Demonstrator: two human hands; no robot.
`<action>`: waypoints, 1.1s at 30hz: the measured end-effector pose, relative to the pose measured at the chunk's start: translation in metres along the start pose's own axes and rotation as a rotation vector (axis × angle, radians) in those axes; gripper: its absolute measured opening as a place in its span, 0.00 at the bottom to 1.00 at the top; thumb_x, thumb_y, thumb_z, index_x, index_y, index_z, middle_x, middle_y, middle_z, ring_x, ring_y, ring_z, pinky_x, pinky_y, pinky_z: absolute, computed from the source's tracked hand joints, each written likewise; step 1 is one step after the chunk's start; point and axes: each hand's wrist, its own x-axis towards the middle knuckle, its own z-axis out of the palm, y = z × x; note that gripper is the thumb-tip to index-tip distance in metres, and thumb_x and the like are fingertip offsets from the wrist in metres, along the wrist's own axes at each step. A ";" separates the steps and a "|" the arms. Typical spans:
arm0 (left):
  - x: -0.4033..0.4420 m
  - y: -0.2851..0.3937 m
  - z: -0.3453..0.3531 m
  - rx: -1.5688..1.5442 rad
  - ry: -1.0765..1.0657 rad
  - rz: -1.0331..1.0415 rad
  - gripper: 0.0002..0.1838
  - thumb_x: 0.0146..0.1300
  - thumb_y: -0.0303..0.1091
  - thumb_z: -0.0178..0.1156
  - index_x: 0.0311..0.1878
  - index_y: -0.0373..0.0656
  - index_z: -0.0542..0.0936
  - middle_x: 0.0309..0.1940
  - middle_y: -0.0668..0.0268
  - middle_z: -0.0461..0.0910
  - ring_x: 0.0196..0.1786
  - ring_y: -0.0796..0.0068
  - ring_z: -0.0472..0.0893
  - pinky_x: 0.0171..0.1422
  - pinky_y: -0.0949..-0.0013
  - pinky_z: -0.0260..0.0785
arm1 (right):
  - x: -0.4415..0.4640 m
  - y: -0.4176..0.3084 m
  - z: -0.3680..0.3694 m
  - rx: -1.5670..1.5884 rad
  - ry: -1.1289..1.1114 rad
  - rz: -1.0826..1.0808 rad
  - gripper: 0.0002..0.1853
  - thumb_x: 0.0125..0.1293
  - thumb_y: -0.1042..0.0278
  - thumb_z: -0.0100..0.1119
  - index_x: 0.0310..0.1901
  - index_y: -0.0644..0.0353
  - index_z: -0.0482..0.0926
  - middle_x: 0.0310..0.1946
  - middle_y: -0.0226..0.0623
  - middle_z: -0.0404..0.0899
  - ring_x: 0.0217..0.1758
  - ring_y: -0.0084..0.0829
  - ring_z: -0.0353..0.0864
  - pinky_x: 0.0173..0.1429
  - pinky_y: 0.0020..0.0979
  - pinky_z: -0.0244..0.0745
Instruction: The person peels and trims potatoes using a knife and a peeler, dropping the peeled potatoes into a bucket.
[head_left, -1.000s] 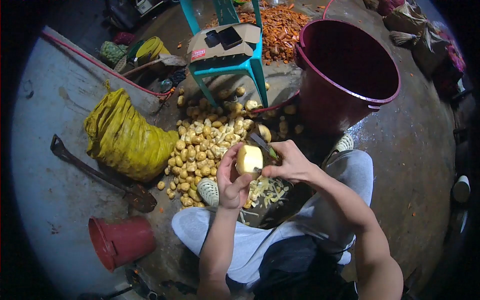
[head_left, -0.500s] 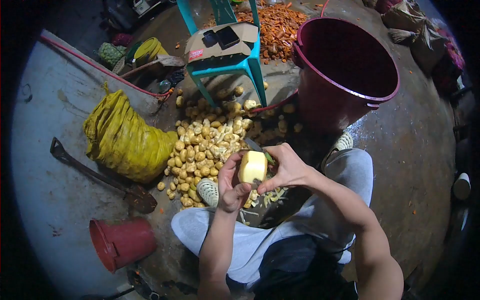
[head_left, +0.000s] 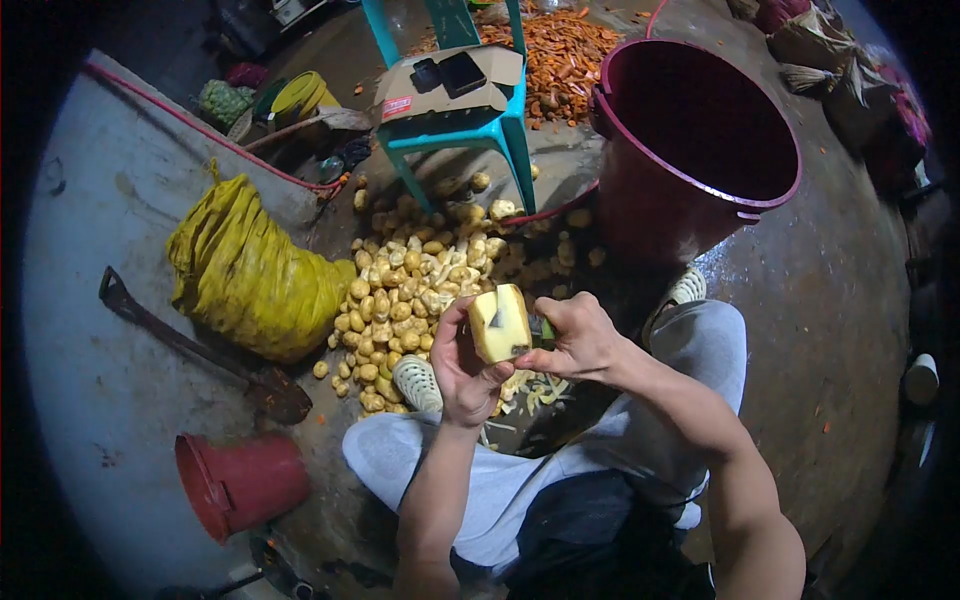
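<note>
My left hand is wrapped round a potato from its left side, above my lap. Most of the potato's visible face is pale and peeled, with a dark spot at its lower end. Closed on a knife, my right hand meets the potato's right side, its thumb against the lower end. Only a bit of green, apparently the handle, shows between the fingers; the blade is mostly hidden. Beyond my hands lies a heap of potatoes, some yellow and whole, some pale. Peel strips lie below the right hand.
A yellow sack, a shovel and a small red bucket are on the left. A teal chair bears cardboard and phone-like devices. A large maroon tub stands ahead right, near orange carrot pieces.
The potato has turned in my left hand and now shows a different face with a dark patch. My right hand has shifted slightly right, and the blade tip above the potato is out of sight.
</note>
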 end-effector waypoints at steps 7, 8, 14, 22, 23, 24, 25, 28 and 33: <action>0.002 -0.005 0.000 0.076 0.088 0.056 0.44 0.46 0.35 0.81 0.63 0.36 0.65 0.54 0.62 0.74 0.57 0.71 0.76 0.63 0.67 0.70 | -0.001 -0.003 0.001 -0.230 0.044 -0.046 0.32 0.59 0.35 0.62 0.18 0.59 0.66 0.10 0.44 0.68 0.16 0.50 0.75 0.20 0.44 0.67; 0.002 -0.006 0.000 0.093 0.099 0.071 0.44 0.46 0.34 0.80 0.63 0.36 0.65 0.54 0.62 0.74 0.57 0.71 0.76 0.63 0.67 0.70 | 0.000 -0.004 -0.001 -0.267 0.046 -0.065 0.32 0.61 0.36 0.61 0.18 0.59 0.66 0.10 0.44 0.68 0.16 0.50 0.74 0.20 0.44 0.67; 0.004 -0.009 -0.002 0.150 0.061 0.099 0.42 0.47 0.30 0.79 0.62 0.37 0.64 0.54 0.61 0.74 0.57 0.70 0.75 0.64 0.66 0.68 | 0.006 0.001 -0.010 0.032 -0.165 0.042 0.31 0.67 0.41 0.55 0.19 0.65 0.71 0.13 0.49 0.69 0.18 0.53 0.74 0.26 0.45 0.69; 0.013 0.001 -0.004 -0.072 0.126 -0.010 0.39 0.51 0.23 0.71 0.66 0.37 0.63 0.57 0.60 0.72 0.61 0.67 0.73 0.68 0.63 0.65 | 0.015 0.007 -0.014 0.209 -0.235 0.329 0.36 0.64 0.36 0.56 0.25 0.72 0.74 0.14 0.50 0.68 0.19 0.36 0.71 0.29 0.43 0.67; 0.013 0.005 -0.002 -0.072 0.086 -0.064 0.42 0.50 0.25 0.72 0.68 0.37 0.62 0.57 0.60 0.72 0.60 0.66 0.74 0.69 0.63 0.65 | 0.014 0.003 -0.021 0.293 -0.239 0.400 0.38 0.54 0.32 0.65 0.29 0.72 0.78 0.17 0.50 0.73 0.21 0.38 0.75 0.31 0.41 0.71; 0.011 0.005 -0.004 -0.073 0.084 -0.066 0.42 0.50 0.25 0.72 0.68 0.37 0.62 0.57 0.60 0.72 0.60 0.66 0.74 0.69 0.63 0.65 | 0.014 0.002 -0.019 0.292 -0.236 0.402 0.38 0.54 0.32 0.65 0.29 0.72 0.78 0.17 0.50 0.73 0.21 0.38 0.75 0.31 0.41 0.71; 0.009 0.005 -0.007 -0.055 0.005 -0.112 0.43 0.49 0.29 0.73 0.68 0.37 0.62 0.57 0.59 0.73 0.60 0.64 0.75 0.69 0.62 0.67 | 0.013 0.002 -0.016 0.264 -0.195 0.313 0.38 0.49 0.32 0.69 0.31 0.71 0.79 0.19 0.50 0.75 0.23 0.39 0.78 0.33 0.40 0.73; 0.008 0.000 -0.011 -0.006 -0.060 -0.161 0.46 0.45 0.34 0.76 0.67 0.37 0.63 0.55 0.58 0.75 0.58 0.63 0.78 0.66 0.62 0.70 | 0.013 0.006 -0.010 0.138 -0.186 0.255 0.42 0.35 0.32 0.78 0.35 0.71 0.81 0.23 0.50 0.80 0.26 0.43 0.82 0.37 0.38 0.76; 0.009 0.005 -0.006 -0.010 -0.101 -0.179 0.46 0.40 0.31 0.78 0.65 0.36 0.65 0.54 0.61 0.75 0.57 0.68 0.76 0.65 0.67 0.68 | 0.012 -0.001 -0.012 0.229 -0.178 0.202 0.42 0.33 0.33 0.79 0.32 0.71 0.80 0.22 0.50 0.80 0.26 0.42 0.82 0.36 0.38 0.75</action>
